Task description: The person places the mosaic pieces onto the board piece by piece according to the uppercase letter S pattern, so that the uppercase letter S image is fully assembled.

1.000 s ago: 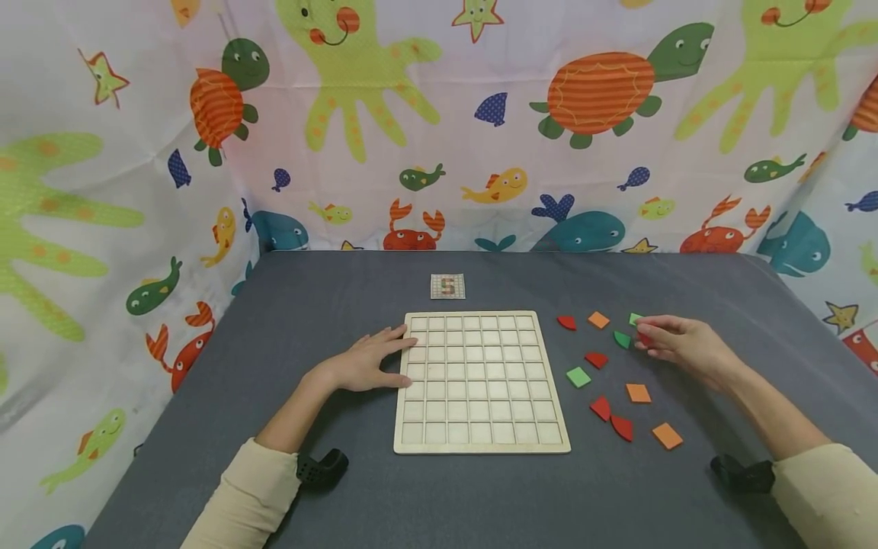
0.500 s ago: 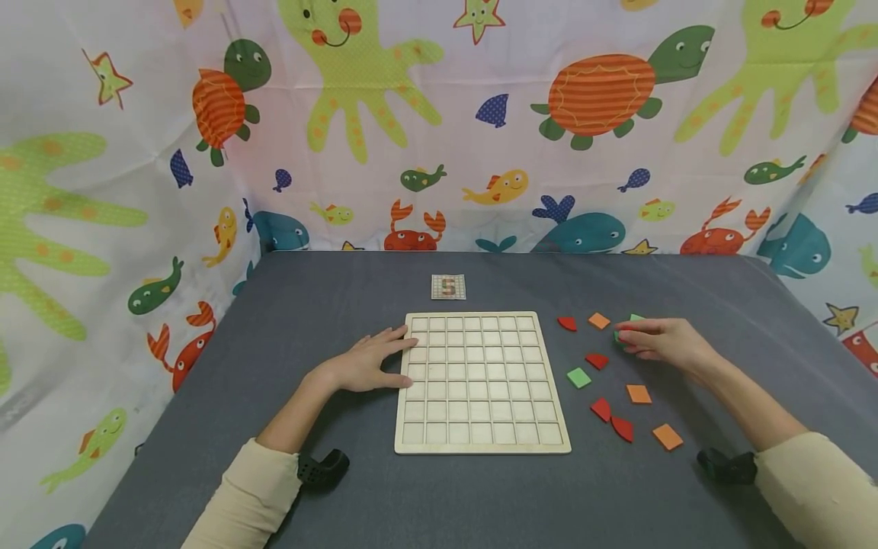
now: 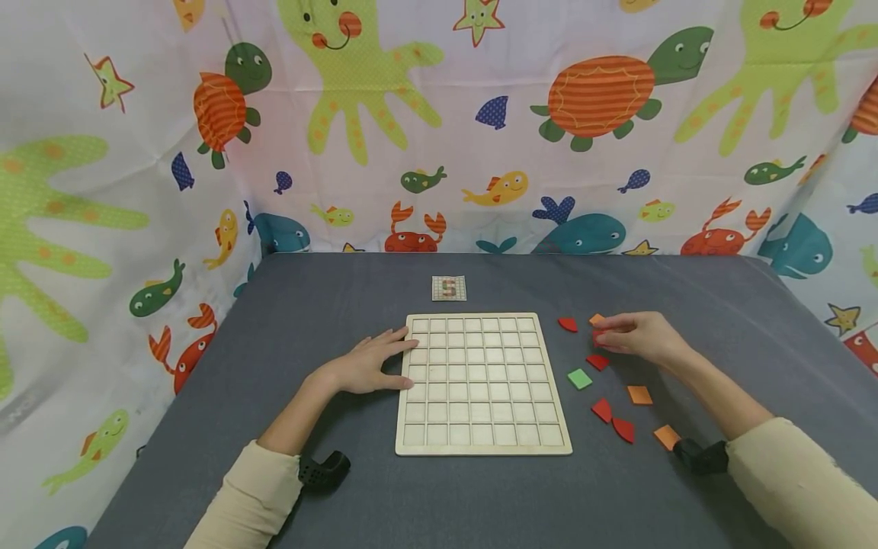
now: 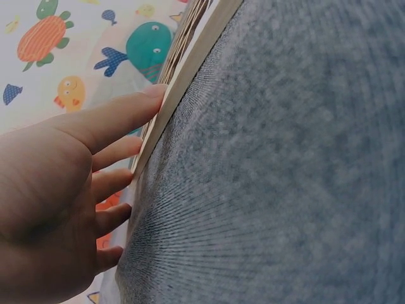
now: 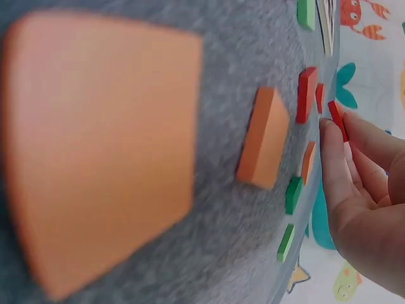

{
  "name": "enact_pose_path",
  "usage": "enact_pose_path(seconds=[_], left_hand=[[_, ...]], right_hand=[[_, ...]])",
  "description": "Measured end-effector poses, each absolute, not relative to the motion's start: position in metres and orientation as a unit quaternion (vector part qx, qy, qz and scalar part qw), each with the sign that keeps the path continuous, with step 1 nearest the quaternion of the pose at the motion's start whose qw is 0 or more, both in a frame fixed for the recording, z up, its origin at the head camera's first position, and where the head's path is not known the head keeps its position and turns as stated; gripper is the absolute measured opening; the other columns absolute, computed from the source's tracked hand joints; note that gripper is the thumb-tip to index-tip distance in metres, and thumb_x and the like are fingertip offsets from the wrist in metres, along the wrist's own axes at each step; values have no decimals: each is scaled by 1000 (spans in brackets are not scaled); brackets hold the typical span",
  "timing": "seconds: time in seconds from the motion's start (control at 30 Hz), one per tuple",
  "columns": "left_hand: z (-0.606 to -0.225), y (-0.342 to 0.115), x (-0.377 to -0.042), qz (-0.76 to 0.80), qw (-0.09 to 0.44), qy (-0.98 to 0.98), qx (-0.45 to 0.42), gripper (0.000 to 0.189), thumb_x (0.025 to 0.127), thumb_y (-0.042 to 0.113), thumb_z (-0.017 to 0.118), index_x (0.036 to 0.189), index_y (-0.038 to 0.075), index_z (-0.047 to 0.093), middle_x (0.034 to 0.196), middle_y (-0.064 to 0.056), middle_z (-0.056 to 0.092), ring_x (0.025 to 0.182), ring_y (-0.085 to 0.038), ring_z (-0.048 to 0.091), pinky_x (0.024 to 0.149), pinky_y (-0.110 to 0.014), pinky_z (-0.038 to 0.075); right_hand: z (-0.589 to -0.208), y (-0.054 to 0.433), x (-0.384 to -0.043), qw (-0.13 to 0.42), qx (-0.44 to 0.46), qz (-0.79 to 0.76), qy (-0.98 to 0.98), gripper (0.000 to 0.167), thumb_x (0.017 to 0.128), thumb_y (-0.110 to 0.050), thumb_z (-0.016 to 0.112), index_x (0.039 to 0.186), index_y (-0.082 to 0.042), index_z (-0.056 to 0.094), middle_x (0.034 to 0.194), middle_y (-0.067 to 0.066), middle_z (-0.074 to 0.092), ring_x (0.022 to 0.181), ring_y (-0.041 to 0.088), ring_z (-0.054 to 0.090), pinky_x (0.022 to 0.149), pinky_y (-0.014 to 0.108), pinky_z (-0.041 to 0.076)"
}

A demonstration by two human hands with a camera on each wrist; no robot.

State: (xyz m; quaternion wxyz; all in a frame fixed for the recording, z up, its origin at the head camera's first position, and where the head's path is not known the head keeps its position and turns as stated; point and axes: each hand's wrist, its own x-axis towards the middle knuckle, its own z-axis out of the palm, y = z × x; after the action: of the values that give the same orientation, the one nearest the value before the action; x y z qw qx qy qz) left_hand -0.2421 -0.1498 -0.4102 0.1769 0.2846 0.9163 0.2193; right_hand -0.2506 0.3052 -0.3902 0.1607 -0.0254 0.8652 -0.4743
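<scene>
My left hand (image 3: 370, 364) lies at the left edge of a wooden grid board (image 3: 483, 451), fingers loosely spread and some tips on its rim. In the left wrist view, the thumb (image 4: 126, 117) touches the board's side edge. Right of the board, my right hand (image 3: 641, 335) pinches a small red tile (image 5: 338, 119) between thumb and fingers, held above the table. Below it sits an orange tile (image 3: 595, 319), partly hidden by the fingers. A red quarter-round tile (image 3: 567, 325) and another red tile (image 3: 597, 362) lie close by.
A green square tile (image 3: 579, 379), two red tiles (image 3: 623, 429) and orange tiles (image 3: 639, 395) are scattered right of the board. Two green tiles (image 5: 293, 195) show in the right wrist view. A small patterned card (image 3: 449, 288) lies behind the board. A printed curtain (image 3: 439, 152) hangs behind the table.
My right hand has moved left with the red tile, from over the green tiles to beside the far orange tile. My left hand has stayed on the board's edge.
</scene>
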Motion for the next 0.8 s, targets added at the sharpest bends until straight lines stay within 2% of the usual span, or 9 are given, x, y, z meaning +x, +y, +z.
enact_pose_path(seconds=[0.1,0.3,0.5,0.67,0.8], left_hand=[[-411,-150,-242,220,175,916,286,76,89,44,65,150,12,33,157,-12,15,143,-33,10,108,-60,8],[-411,-150,-242,221,172,916,288,76,89,44,66,150,12,33,157,-12,15,143,-33,10,108,-60,8],[-413,-150,-244,217,170,917,287,76,89,44,66,150,13,33,157,-12,15,143,-32,10,109,-59,8],[-413,-150,-243,215,171,919,283,75,89,43,65,150,13,33,157,-11,16,143,-32,10,109,-59,8],[-410,-149,-241,216,172,919,281,75,89,42,65,150,12,33,157,-12,16,143,-32,10,109,-59,7]], right_hand=[[-388,298,-252,159,-24,-463,872,52,92,-19,66,132,10,50,129,25,54,98,15,65,86,36,50],[-385,283,-254,149,-22,-447,882,48,90,-21,68,128,7,56,120,21,61,97,23,66,83,37,52],[-384,262,-258,157,10,-476,865,47,90,-23,69,127,4,58,126,21,57,96,22,65,82,33,52],[-386,247,-262,158,14,-517,841,43,91,-16,68,125,7,58,111,11,66,92,21,65,80,32,53],[-388,236,-264,157,17,-542,825,40,92,-13,66,124,10,58,102,9,69,85,17,66,77,30,54]])
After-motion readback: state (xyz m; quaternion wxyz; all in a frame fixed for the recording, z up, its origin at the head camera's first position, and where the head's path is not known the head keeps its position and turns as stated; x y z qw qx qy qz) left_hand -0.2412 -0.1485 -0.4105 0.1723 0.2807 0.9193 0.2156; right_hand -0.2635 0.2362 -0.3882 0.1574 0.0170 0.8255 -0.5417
